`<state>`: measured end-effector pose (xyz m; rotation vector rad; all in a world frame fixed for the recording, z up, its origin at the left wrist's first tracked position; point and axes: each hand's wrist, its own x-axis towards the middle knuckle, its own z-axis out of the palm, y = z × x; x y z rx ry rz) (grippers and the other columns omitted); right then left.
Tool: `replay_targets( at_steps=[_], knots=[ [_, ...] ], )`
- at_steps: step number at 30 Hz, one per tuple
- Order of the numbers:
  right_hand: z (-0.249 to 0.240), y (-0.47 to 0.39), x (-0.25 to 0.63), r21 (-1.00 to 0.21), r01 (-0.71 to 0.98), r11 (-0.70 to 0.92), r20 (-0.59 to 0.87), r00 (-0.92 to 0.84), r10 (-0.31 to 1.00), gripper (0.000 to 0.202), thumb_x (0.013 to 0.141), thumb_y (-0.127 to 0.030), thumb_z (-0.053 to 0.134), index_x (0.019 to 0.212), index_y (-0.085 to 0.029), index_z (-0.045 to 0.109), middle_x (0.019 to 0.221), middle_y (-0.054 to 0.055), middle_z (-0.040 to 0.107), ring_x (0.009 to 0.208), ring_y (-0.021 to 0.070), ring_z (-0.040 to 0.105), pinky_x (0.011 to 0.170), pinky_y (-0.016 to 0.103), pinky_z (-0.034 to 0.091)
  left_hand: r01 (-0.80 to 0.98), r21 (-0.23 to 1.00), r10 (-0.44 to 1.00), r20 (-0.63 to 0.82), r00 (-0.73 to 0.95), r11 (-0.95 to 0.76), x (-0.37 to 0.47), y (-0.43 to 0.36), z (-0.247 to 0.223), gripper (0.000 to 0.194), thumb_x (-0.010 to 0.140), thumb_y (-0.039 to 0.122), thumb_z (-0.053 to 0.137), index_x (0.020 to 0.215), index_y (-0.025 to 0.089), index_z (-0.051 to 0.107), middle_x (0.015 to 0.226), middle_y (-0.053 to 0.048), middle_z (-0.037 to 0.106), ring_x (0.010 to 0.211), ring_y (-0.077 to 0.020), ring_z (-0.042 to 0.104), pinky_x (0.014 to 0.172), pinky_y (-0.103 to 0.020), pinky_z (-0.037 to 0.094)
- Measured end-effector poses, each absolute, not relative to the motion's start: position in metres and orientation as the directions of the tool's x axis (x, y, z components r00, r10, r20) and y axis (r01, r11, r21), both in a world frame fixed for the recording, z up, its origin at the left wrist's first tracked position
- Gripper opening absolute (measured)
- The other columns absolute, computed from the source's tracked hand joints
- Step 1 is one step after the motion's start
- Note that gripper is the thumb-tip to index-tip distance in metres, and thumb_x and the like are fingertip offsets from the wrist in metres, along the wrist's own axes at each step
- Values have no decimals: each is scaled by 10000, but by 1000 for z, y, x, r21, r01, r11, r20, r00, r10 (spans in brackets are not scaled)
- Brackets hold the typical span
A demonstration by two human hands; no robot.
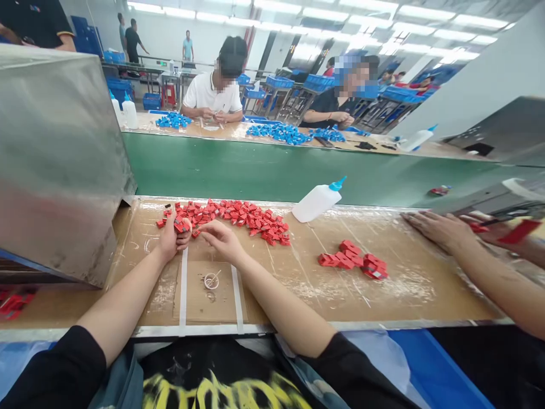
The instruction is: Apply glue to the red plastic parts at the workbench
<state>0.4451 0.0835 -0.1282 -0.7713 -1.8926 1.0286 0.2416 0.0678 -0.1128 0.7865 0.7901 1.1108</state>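
My left hand [171, 237] is wrapped around several small red plastic blocks [182, 225], just left of the pile's front edge. Close by on the right, my right hand [223, 241] has its fingers bent in a pinch near the left hand; whatever lies between the fingertips is too small to make out. Behind both hands spreads a pile of red blocks [242, 216]. Below them, a cardboard sheet [191, 301] taped to the table carries a small round dish [211, 281] with a thin stick in it.
A white squeeze bottle [317, 203] leans right of the pile. Several red blocks [351, 258] lie farther right, near a co-worker's hand [438, 230]. A metal housing [59, 165] stands left. Beyond the green belt [255, 170], people work at blue parts [279, 133].
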Motion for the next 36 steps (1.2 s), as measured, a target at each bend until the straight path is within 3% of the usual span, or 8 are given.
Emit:
replay_targets(
  at_steps=[3,6,12,16,22,26,32,36],
  knots=[
    [-134,83,449,-979,-171,113,171,-381,908,433,876,-496,789,1177,-192,723,921,50,703,797,166,659,788,327,587,-366,903,957,-133,257,224,248,66,-120,584,904,766,511,860,185,546,598,70,341,431,-60,242,382,-172,229],
    [-136,87,450,-954,-301,-13,107,-378,919,548,773,-488,879,1215,-203,728,898,34,714,835,176,684,868,355,605,-248,955,956,-90,280,163,250,64,-125,535,913,721,572,926,187,544,683,39,452,471,-61,326,415,-179,279],
    [-134,91,447,-966,-183,184,242,-383,892,429,832,-519,817,1097,-185,773,991,66,708,798,163,636,736,302,555,-100,975,927,-152,344,197,251,63,-124,604,878,797,559,981,203,522,693,53,415,464,-51,281,430,-178,196],
    [-134,88,444,-929,-70,363,366,-322,873,351,870,-502,791,1041,-195,793,994,72,700,914,192,634,832,328,514,-54,978,928,-173,331,202,254,63,-125,671,835,859,543,901,192,504,694,43,407,480,-48,264,449,-195,159],
    [-135,84,436,-948,-172,267,307,-275,911,375,867,-534,782,1035,-198,796,1019,75,724,963,208,661,897,344,521,-34,983,936,-164,312,183,257,61,-129,682,844,863,518,1017,202,527,708,39,407,499,-61,266,469,-208,152],
    [-135,84,435,-951,-222,216,274,-280,920,383,866,-539,786,1034,-195,784,1023,74,742,966,213,668,902,345,531,-75,976,925,-168,340,205,259,59,-126,671,857,864,491,962,202,502,725,34,414,500,-56,246,467,-205,162],
    [-128,87,451,-856,-6,517,488,-341,804,421,868,-562,793,1090,-204,783,993,77,676,761,166,579,682,308,493,-105,962,922,-206,329,252,263,56,-121,673,841,864,524,854,192,484,710,32,407,496,-51,254,457,-189,172],
    [-127,88,456,-775,52,630,570,-376,731,430,870,-570,790,1100,-207,771,1010,94,671,780,184,576,692,330,500,-94,963,927,-214,307,253,264,54,-120,685,823,877,534,884,196,488,704,33,407,503,-54,267,464,-191,185]
  ],
)
